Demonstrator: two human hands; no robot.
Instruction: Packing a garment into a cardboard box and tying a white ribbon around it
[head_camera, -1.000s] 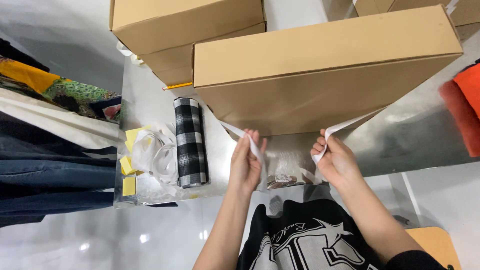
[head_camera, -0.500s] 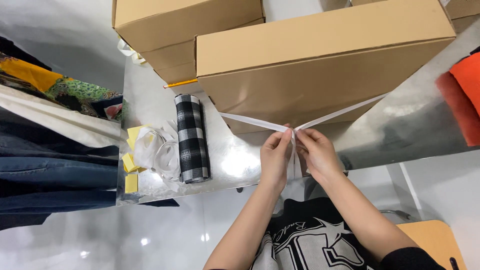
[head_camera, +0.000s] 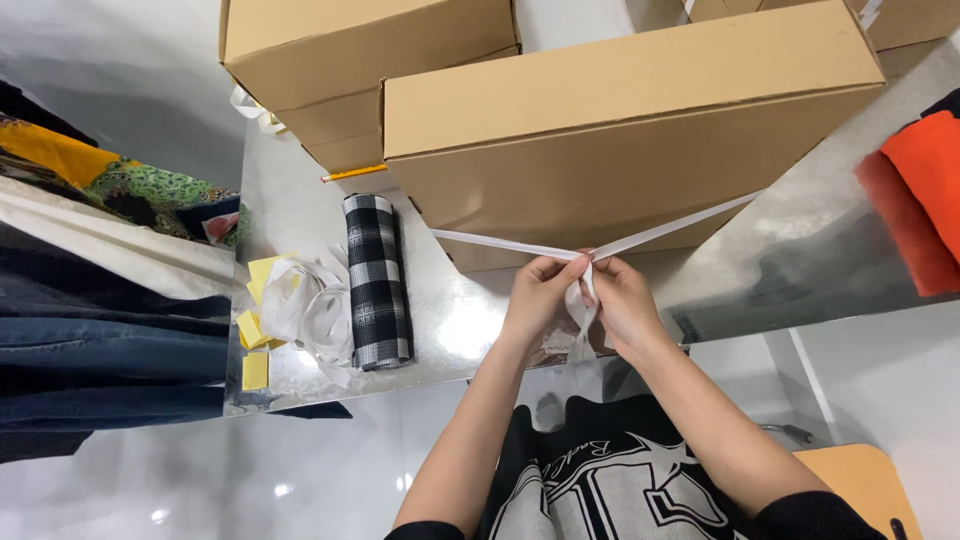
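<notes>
From my remote seat, left hand (head_camera: 537, 298) and right hand (head_camera: 622, 305) pinch the white strap (head_camera: 500, 244) together, fingertips touching. Strap ends run toward 10 and 2 o'clock around the cardboard box (head_camera: 620, 130). Checkered fabric roll (head_camera: 378, 281) sits at 9 o'clock.

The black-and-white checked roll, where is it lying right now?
The checked roll lies on the shiny table, left of the hands, between a heap of white tape and the big cardboard box.

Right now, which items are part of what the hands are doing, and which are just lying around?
In use: left hand, right hand, white strap, front cardboard box.

Lying about: checked fabric roll, loose white strips, yellow pieces, pencil, orange cloth, rear box.
</notes>
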